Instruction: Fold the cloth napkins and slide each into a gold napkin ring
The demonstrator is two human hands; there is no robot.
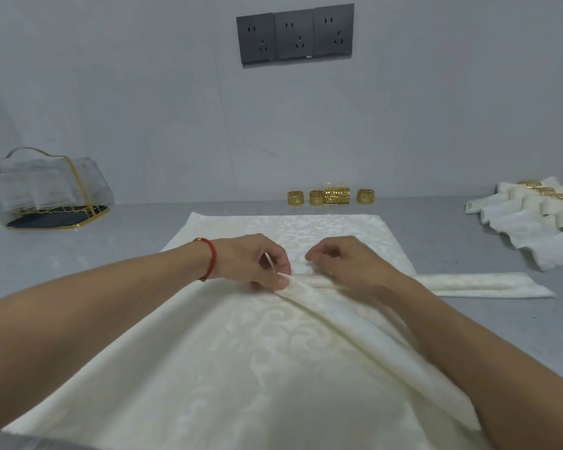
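We have a cream damask napkin spread flat on the grey table, reaching from the near edge almost to the row of loose gold napkin rings by the wall. Across its middle runs a narrow folded band, a pleat or roll, slanting from the centre down toward the near right. Our left hand pinches the top end of that band between thumb and curled fingers, and our right hand, just beside it, has its fingers curled down onto the same fold, gripping it. We judge the folding step is in hand, with no ring taken yet. Next we probably need to keep the band even while gathering more cloth into it, then reach for a ring. To the right lies a folded strip, and beyond it a pile of finished napkins already ringed. A clear bag sits far left.
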